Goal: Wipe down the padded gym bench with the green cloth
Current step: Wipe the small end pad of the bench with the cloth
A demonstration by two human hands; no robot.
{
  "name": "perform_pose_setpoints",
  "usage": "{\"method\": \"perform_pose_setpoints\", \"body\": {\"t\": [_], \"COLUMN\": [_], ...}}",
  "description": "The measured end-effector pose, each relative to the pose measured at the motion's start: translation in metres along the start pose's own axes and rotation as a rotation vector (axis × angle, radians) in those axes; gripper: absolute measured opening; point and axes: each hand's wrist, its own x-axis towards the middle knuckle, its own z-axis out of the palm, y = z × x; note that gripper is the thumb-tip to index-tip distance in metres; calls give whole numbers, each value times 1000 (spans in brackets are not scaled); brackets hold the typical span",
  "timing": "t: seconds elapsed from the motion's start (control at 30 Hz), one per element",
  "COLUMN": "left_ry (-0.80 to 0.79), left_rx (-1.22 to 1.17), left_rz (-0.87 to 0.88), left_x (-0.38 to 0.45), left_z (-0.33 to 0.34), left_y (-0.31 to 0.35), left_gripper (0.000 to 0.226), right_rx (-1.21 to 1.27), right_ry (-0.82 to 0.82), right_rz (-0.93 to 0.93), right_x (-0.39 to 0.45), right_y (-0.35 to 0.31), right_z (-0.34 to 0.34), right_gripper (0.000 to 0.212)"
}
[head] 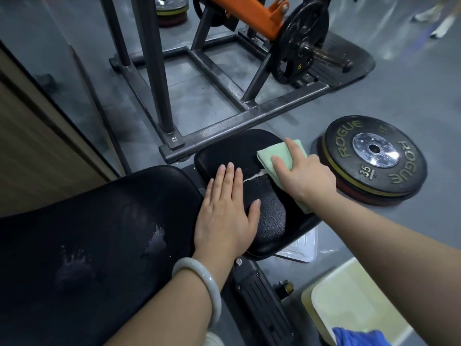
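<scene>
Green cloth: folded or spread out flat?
Folded. The green cloth shows stacked layers along its near-left edge and lies as a compact pad under the right hand on the seat pad.

Right hand (303,174) covers the middle of the cloth (277,156); only the cloth's far end and a strip at the wrist show. Left hand (225,216) hides the gap between seat pad (229,151) and back pad (99,233). A white tear (254,174) in the seat pad runs under the cloth, its end unseen. Back pad cut by the left and bottom edges. Lower plates of the stack (374,158) show only as rims. Far plates (172,6) cut by the top edge. Blue fabric (359,337) and pale tray (349,300) cut at bottom right. Blurred shoes (439,21) at top right.
</scene>
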Motion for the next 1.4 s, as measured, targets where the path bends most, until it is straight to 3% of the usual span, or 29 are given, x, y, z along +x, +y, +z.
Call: {"method": "perform_pose_setpoints", "body": {"t": [0.5,0.8,1.4], "left_ry": [30,13,65], "left_rx": [-33,-13,-62], "left_rz": [-1,-7,29], "left_x": [0,0,1], "left_z": [2,2,9], "left_y": [0,1,-2], "left_gripper": [81,82,78], "right_rx": [205,189,657], "right_ry": [80,140,368], "right_rz": [274,302,441], "right_x": [-34,-62,-110], "right_y": [6,-9,-36], "right_z": [7,19,55], "right_gripper": [58,57,56]}}
